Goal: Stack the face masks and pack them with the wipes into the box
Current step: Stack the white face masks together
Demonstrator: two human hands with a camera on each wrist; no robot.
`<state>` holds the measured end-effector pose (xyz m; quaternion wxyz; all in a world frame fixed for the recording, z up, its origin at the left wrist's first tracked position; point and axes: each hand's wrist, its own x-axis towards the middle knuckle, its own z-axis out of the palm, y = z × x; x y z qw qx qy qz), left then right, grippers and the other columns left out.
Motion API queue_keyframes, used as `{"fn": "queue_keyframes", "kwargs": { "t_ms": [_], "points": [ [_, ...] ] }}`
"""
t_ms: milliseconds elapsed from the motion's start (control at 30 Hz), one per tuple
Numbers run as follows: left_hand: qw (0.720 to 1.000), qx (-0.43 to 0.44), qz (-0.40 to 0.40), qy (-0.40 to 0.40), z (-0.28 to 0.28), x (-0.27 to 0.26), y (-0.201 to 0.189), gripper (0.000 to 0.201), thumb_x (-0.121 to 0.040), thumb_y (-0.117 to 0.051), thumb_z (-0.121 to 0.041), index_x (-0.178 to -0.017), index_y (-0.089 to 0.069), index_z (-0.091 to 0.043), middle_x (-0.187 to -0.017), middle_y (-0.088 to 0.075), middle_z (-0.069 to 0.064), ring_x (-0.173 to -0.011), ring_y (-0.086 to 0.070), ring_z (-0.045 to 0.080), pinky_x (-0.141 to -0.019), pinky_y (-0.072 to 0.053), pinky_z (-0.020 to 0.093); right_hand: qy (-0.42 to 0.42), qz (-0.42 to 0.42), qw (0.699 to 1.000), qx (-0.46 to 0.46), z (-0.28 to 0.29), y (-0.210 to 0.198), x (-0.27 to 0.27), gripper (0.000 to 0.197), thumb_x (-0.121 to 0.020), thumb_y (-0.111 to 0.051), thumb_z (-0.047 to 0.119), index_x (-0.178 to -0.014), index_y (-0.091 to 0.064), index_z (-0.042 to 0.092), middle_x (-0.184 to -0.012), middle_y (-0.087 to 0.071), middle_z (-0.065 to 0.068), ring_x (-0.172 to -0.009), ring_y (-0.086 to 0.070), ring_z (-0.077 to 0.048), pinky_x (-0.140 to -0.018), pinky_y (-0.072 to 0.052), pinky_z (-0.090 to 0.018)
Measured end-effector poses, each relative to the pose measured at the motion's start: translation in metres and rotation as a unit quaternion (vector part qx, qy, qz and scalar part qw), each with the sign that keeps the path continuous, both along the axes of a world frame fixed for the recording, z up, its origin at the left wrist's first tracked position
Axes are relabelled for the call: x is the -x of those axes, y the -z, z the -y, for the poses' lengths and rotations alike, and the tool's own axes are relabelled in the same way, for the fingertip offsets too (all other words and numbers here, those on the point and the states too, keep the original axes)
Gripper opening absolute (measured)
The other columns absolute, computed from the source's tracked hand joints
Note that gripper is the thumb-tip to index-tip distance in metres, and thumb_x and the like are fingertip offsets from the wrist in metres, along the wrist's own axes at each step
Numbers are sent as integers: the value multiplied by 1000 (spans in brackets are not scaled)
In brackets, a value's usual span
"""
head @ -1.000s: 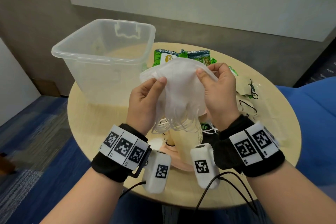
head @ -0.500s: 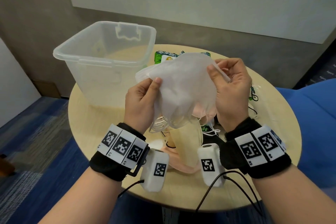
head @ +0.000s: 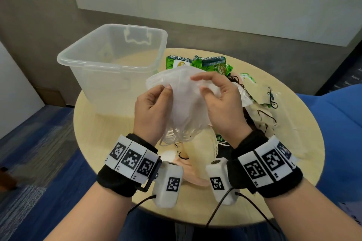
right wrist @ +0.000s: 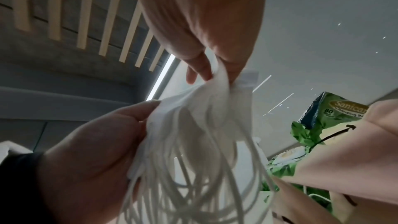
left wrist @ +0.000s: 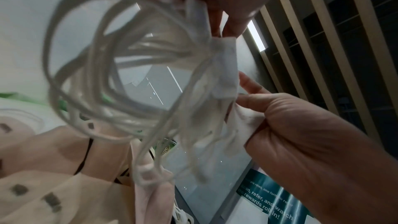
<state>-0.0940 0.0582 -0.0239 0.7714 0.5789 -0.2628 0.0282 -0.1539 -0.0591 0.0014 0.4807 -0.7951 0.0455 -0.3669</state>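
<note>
A stack of white face masks [head: 184, 101] is held upright above the round table, and both hands pinch it. My left hand [head: 166, 90] grips the stack's left side between thumb and fingers. My right hand [head: 199, 85] pinches the top right part, index finger laid across the front. White ear loops [left wrist: 120, 74] dangle in a bundle under the stack [right wrist: 193, 108]. The clear plastic box [head: 88, 60] stands at the table's back left with nothing visible inside. Green wipes packs [head: 207, 62] lie behind the hands.
Cream and pink masks [head: 195, 152] lie on the table under my wrists. More masks with black loops, some in clear wrappers [head: 270, 107], are spread on the right. The table rim [head: 82, 143] ends close on the left. Blue seating [head: 337, 123] is at the right.
My right hand has slid left along the top of the white stack toward its middle. The stack has come slightly lower and closer. My left hand keeps its grip.
</note>
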Motion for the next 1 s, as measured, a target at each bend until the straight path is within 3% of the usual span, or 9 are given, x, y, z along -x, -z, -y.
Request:
{"fn": "queue_keyframes", "kwargs": {
  "t_ms": [200, 267, 333, 500, 600, 667, 733, 833, 1000],
  "points": [
    [1000, -14, 5, -23, -1, -2, -2, 45, -79, -52, -27, -63, -44, 14, -64, -33, 8, -58, -29, 14, -52, -23, 26, -1, -44, 998, 47, 1, -8, 1, 41, -85, -49, -8, -79, -67, 28, -90, -53, -2, -88, -53, -7, -82, -39, -8],
    [1000, -9, -1, -16, -1, -3, -2, 47, -74, -52, -32, -64, -45, 14, -65, -37, 10, -60, -31, 15, -53, -25, 26, -15, -60, 997, 56, 3, -10, 2, 43, -85, -48, -10, -78, -68, 27, -85, -48, 3, -84, -50, -6, -81, -40, -13],
    [1000, -12, -3, -17, -2, -3, -3, 32, -76, -51, -22, -60, -47, 6, -61, -37, 8, -58, -34, 13, -53, -28, 25, -17, -75, 995, 66, 6, -10, 1, 45, -87, -49, -8, -78, -67, 32, -84, -47, 6, -84, -50, -7, -84, -41, -20],
    [999, 18, -36, -7, -1, 1, -5, 31, -82, -46, -23, -62, -52, 0, -64, -41, 8, -61, -39, 13, -55, -33, 23, -17, -87, 992, 90, 6, -10, 0, 36, -89, -50, -3, -84, -70, 26, -85, -47, 8, -86, -51, -8, -87, -41, -20],
    [999, 17, -28, 16, -1, 0, -4, 27, -77, -64, -32, -62, -62, -10, -61, -53, 1, -59, -46, 10, -58, -41, 22, -12, -79, 991, 105, 4, -11, 1, 25, -85, -59, 1, -86, -70, 24, -85, -48, 4, -85, -52, -8, -86, -41, -17],
    [1000, -15, -8, 15, -2, -2, -2, 38, -66, -73, -35, -77, -66, 1, -73, -64, 13, -69, -54, 15, -68, -51, 35, 2, -71, 990, 120, 3, -9, 1, 19, -80, -65, 5, -87, -69, 22, -90, -48, 1, -89, -51, -11, -88, -41, -18],
    [999, -32, 0, 5, -2, -5, 1, 32, -65, -73, -31, -86, -69, -6, -85, -70, 12, -79, -61, 18, -76, -53, 45, 31, -60, 988, 137, 5, -9, 1, 19, -76, -68, 13, -94, -67, 20, -102, -47, -3, -98, -49, -16, -93, -40, -26],
    [999, -39, 17, 8, -4, -7, 2, 26, -66, -72, -27, -92, -67, -25, -91, -70, -3, -88, -65, 18, -82, -54, 42, 48, -69, 983, 162, 10, -13, 2, 36, -74, -64, 27, -110, -59, 26, -114, -49, 0, -107, -48, -21, -93, -39, -44],
    [998, -45, 44, 16, -4, -6, 1, 30, -69, -73, -17, -94, -61, -27, -94, -66, -6, -89, -61, 16, -82, -52, 39, 41, -100, 975, 192, 15, -18, 1, 34, -74, -61, 39, -105, -64, 25, -101, -60, 4, -101, -52, -24, -88, -38, -44]
  ]
}}
